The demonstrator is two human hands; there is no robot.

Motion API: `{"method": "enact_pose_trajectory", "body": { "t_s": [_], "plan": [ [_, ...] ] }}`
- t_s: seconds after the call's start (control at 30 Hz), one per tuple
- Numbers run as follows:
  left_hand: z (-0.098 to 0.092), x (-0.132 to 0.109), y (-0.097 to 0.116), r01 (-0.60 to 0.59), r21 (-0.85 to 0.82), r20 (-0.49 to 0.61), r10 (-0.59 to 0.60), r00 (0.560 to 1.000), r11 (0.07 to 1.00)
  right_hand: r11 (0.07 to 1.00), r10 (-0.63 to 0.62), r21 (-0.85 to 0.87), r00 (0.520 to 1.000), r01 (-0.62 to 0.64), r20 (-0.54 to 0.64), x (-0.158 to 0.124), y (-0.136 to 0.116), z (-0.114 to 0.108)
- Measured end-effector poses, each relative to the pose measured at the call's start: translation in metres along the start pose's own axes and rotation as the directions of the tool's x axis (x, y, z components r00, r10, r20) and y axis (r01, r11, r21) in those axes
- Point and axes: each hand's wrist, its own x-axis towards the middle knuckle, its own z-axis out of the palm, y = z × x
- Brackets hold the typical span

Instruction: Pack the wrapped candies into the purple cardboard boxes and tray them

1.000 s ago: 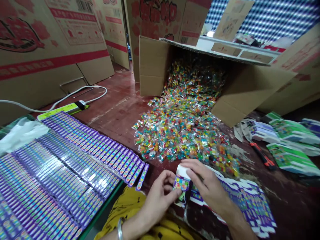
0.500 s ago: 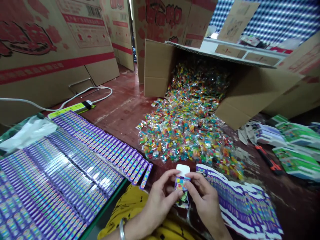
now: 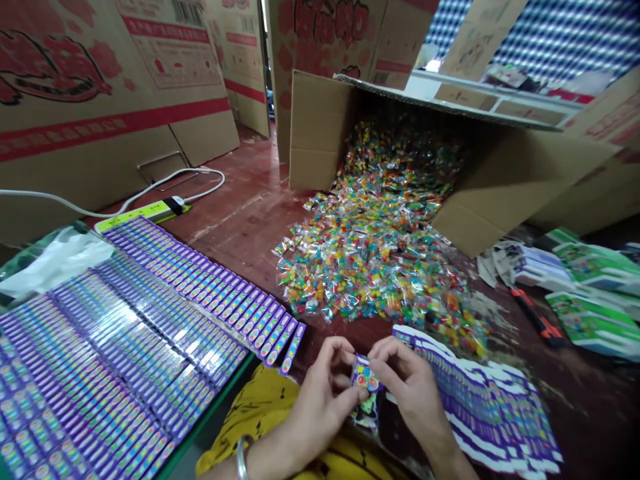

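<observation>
A small purple candy box (image 3: 367,377) with a colourful print is held between my two hands, just above my lap. My left hand (image 3: 327,390) pinches its left side with thumb and fingers. On the right side, my right hand (image 3: 405,377) grips the top edge, fingers curled over it. The white flap no longer shows at the top. Close by on the right lies a row of flattened purple cartons (image 3: 485,400) with white edges. Ahead of my hands spreads a heap of small clear bags of coloured candy (image 3: 370,267).
The candy heap spills from a tipped cardboard carton (image 3: 320,130). At left, a green-edged tray holds rows of filled purple boxes (image 3: 150,333). Behind it are a yellow-green power strip (image 3: 143,215) and a white cable. A red-black cutter (image 3: 537,317) and green boxes (image 3: 593,323) lie at right.
The white flap that stood up at the top of the small box has been folded down out of sight. My right-hand fingers have moved over the box's top edge.
</observation>
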Motion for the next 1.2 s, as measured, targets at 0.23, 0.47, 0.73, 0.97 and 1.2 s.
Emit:
{"method": "enact_pose_trajectory", "body": {
  "t_s": [0.23,0.47,0.73,0.97,1.2],
  "plan": [
    [-0.002,-0.001,0.004,-0.067,0.311,0.014,0.066,0.998,0.948,0.978,0.208,0.002,0.968,-0.21,0.141,0.014,-0.008,-0.017],
    [-0.002,-0.001,0.009,-0.074,0.326,0.078,0.052,0.996,0.942,0.99,0.123,-0.087,0.987,-0.114,0.106,0.013,-0.01,-0.017],
    [-0.003,0.008,0.006,0.029,-0.107,0.014,-0.028,1.0,0.994,0.917,-0.017,-0.372,0.945,0.146,0.328,-0.013,-0.012,-0.027],
    [-0.022,-0.006,0.047,-0.048,0.262,-0.022,0.056,0.998,0.964,0.697,-0.209,-0.623,0.932,0.355,0.298,-0.018,-0.012,-0.007],
    [-0.155,-0.043,0.139,0.085,0.891,-0.399,0.679,0.617,0.446,0.555,-0.168,-0.765,0.945,0.326,0.28,0.0,-0.004,0.077]
  ]
}}
